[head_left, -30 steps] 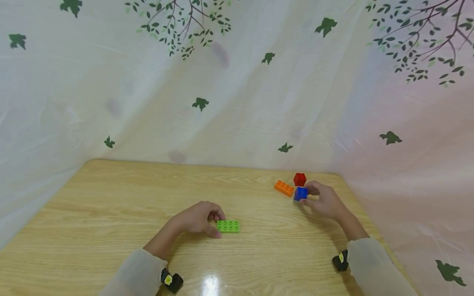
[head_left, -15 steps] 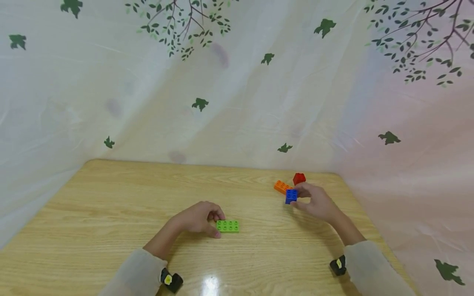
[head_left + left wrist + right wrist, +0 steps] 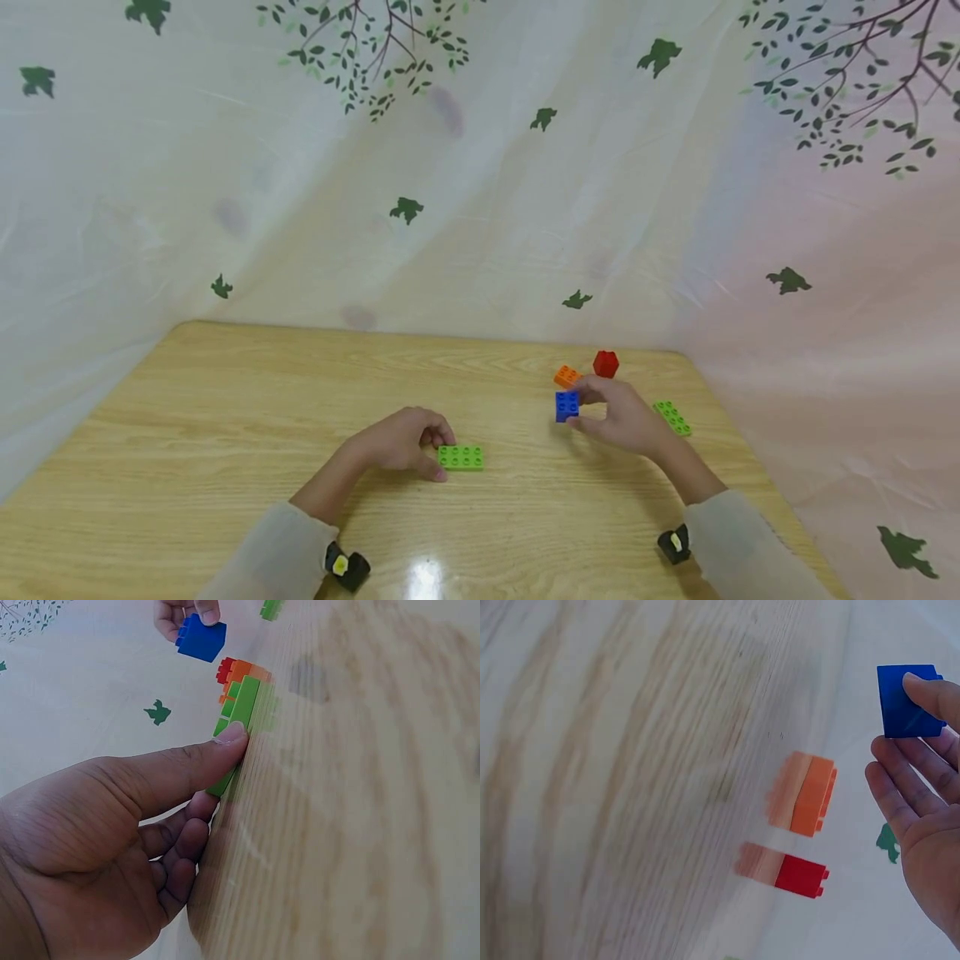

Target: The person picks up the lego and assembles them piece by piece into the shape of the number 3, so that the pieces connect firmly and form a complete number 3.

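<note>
My left hand pinches the left end of a flat green building brick on the table, thumb on the near side and fingers on the far side. In the left wrist view the thumb presses the long side of that green brick. My right hand pinches a blue brick between thumb and fingers, studs up in the head view. The right wrist view shows the blue brick raised off the tabletop. Just behind the right hand lies an orange brick, partly covered by the fingers.
A red brick stands near the table's far edge. Another green brick lies right of the right hand, near the right edge of the wooden table. A leaf-patterned white curtain hangs behind and beside the table.
My right hand has carried the blue brick left and slightly nearer, away from the red brick. The second green brick has come into view behind it. The left hand has stayed in place.
</note>
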Action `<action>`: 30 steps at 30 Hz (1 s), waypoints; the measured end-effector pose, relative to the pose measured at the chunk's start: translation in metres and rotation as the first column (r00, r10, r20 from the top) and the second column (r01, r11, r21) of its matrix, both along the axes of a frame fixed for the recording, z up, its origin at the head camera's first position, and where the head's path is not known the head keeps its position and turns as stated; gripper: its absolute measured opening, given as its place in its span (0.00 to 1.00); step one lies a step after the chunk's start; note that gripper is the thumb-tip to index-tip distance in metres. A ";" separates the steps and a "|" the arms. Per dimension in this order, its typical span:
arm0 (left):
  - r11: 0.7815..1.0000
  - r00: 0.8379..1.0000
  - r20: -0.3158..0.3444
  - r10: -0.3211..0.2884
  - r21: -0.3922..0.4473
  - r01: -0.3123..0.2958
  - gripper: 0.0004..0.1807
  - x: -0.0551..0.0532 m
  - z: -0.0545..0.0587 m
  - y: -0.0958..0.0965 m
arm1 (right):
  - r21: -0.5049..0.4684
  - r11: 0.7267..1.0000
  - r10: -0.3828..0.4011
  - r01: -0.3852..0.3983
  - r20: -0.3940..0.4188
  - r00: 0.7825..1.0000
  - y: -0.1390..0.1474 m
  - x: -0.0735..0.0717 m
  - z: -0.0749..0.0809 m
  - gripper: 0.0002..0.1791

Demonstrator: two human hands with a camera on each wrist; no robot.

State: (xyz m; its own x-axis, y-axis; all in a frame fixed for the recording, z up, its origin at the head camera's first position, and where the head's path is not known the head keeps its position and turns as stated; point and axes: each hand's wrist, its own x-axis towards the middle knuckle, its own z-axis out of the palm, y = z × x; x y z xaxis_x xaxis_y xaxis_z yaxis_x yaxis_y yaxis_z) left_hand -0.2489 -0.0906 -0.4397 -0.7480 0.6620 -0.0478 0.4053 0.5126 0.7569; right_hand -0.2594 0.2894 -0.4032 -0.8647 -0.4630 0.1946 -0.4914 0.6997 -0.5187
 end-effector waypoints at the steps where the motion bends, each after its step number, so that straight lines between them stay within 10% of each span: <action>1: 1.000 1.000 0.000 0.000 -0.001 0.000 0.19 0.000 0.000 0.000 | -0.004 1.000 0.006 -0.006 0.003 1.000 -0.002 0.001 0.000 0.23; 30: 1.000 1.000 0.000 -0.002 0.001 0.002 0.19 -0.002 -0.001 0.000 | -0.142 0.967 0.226 -0.211 0.095 0.970 -0.070 0.015 0.001 0.22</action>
State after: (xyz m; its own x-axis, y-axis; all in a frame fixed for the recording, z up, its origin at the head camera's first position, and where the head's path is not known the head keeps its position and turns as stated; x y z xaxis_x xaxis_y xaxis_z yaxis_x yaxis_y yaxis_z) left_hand -0.2507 -0.0905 -0.4404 -0.7465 0.6638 -0.0469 0.4065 0.5106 0.7576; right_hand -0.2445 0.2190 -0.4018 -0.7647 -0.6201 0.1754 -0.5601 0.5050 -0.6567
